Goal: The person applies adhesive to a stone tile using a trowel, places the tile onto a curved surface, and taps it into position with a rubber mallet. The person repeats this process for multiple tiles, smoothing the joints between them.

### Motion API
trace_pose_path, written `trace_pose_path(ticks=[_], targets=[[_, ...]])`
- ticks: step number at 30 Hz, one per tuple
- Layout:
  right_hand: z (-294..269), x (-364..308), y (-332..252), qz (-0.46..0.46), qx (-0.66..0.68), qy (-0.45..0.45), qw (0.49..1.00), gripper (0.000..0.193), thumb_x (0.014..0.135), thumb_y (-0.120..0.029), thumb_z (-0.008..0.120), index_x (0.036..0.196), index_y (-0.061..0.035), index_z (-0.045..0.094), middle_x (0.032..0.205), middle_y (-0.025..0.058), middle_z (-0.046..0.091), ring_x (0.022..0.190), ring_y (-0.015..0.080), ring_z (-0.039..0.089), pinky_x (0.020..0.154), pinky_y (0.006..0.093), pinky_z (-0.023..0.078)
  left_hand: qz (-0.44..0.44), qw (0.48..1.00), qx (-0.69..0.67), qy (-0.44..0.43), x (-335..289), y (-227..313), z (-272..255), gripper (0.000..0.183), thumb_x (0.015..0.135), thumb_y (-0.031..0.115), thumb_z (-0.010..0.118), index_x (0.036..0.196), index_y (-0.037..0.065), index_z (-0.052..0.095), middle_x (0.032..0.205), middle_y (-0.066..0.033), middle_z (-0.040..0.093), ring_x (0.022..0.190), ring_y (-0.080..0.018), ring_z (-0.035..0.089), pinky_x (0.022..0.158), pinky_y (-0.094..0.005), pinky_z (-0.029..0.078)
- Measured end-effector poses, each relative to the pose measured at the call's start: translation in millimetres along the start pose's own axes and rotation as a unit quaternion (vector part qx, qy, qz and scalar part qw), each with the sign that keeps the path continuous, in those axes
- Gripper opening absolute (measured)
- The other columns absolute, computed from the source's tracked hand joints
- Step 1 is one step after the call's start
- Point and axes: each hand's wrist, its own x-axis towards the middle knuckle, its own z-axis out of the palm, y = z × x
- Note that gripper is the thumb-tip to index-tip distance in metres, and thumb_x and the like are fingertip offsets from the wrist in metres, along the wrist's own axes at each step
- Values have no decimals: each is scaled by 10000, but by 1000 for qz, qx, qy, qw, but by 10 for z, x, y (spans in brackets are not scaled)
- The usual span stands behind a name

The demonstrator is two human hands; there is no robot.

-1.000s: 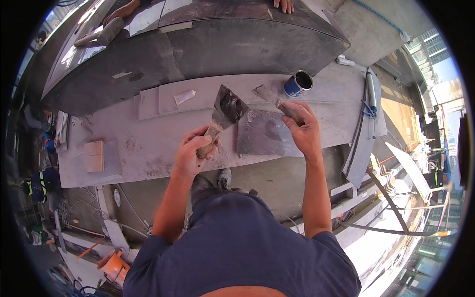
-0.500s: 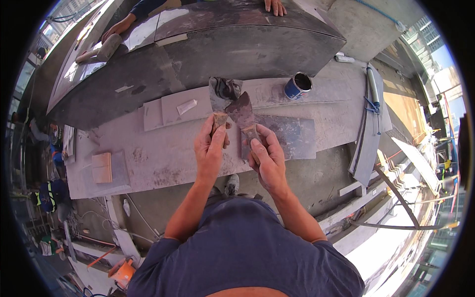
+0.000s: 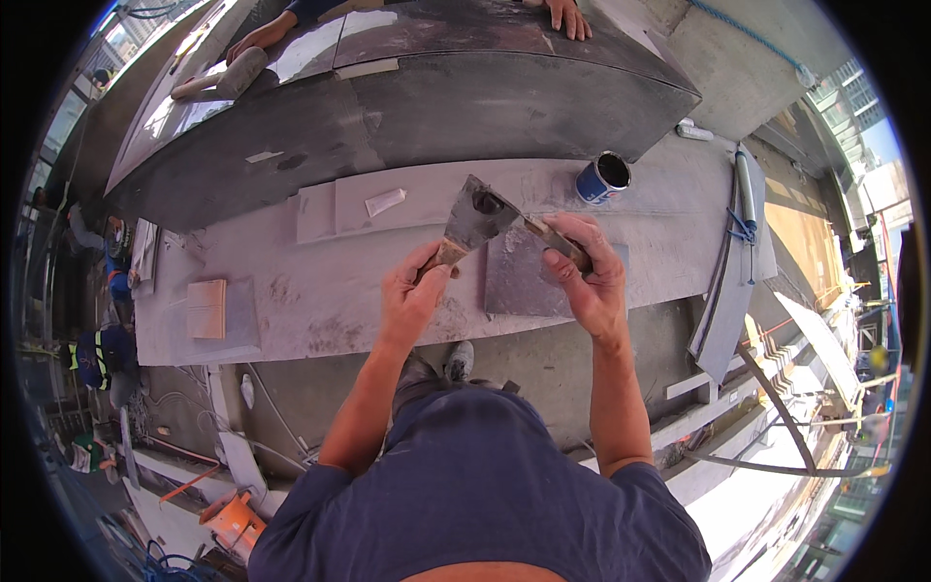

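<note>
Tan, squarish and split by a thin line, a block (image 3: 207,308) lies on a smooth grey sheet (image 3: 245,325), far to the left of the blue tin (image 3: 593,184). Closer, though well apart from the tin's left side, lies a pale, flattened tube (image 3: 385,202). Next comes the left hand (image 3: 415,296), left of the tin and on its near side, closed around the worn wooden handle of a broad scraper (image 3: 473,221). That tool's long axis slants rightward and away from the body; its flared, smeared blade carries a glossy mound of dark paste (image 3: 488,202), left of the tin. On the tin's near side sits a dull dark-grey tile (image 3: 519,286). Above it, a second scraper (image 3: 540,233) points leftward at the loaded blade, their edges close; whether they touch, I cannot tell. The right hand (image 3: 593,281), the nearer one to the tin, grasps its handle between thumb and fingers, so the paste lies leftward and outward from that grip. Right of the tin are long, flat slate-coloured strips (image 3: 722,320).
</note>
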Motion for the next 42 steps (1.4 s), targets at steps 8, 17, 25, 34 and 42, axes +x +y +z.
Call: trace_pose_path(ticks=[8, 17, 25, 34, 42], targets=[[-379, 238, 72, -56, -193, -53, 978, 422, 865, 77, 824, 1235, -125, 835, 1220, 70, 732, 1084, 241, 720, 889, 362, 596, -47, 988, -121, -78, -33, 255, -239, 478, 936, 122, 644, 1360, -77, 739, 927, -114, 715, 672, -83, 532, 573, -259, 394], [-320, 311, -439, -113, -415, -84, 899, 452, 846, 17, 791, 1225, -221, 855, 1157, 11, 738, 978, 261, 696, 803, 407, 573, -38, 999, -12, 7, -86, 356, -84, 374, 1000, 61, 630, 1337, -31, 765, 894, 6, 701, 666, -17, 485, 578, -236, 381], [-211, 466, -550, -74, -421, -155, 891, 435, 837, 46, 805, 1202, -186, 855, 1152, 30, 743, 1002, 256, 716, 796, 396, 586, -34, 995, 94, 14, -108, 291, -99, 375, 995, 91, 652, 1327, -38, 772, 892, 18, 719, 805, -44, 609, 726, -232, 482], [-120, 616, -457, -89, -370, -161, 910, 432, 824, 37, 778, 1190, -180, 853, 1120, 27, 736, 1022, 268, 701, 835, 409, 564, -45, 998, 20, 24, -101, 186, -236, 367, 998, 98, 652, 1320, -13, 791, 878, 32, 711, 758, -23, 570, 667, -223, 451], [-7, 751, -425, -63, -322, -191, 925, 443, 829, 66, 762, 1188, -177, 853, 1140, 33, 742, 1028, 282, 706, 843, 409, 566, -86, 995, -55, 13, -130, 206, -429, 411, 993, 101, 659, 1373, -12, 767, 890, -18, 720, 627, -34, 487, 553, -244, 388]])
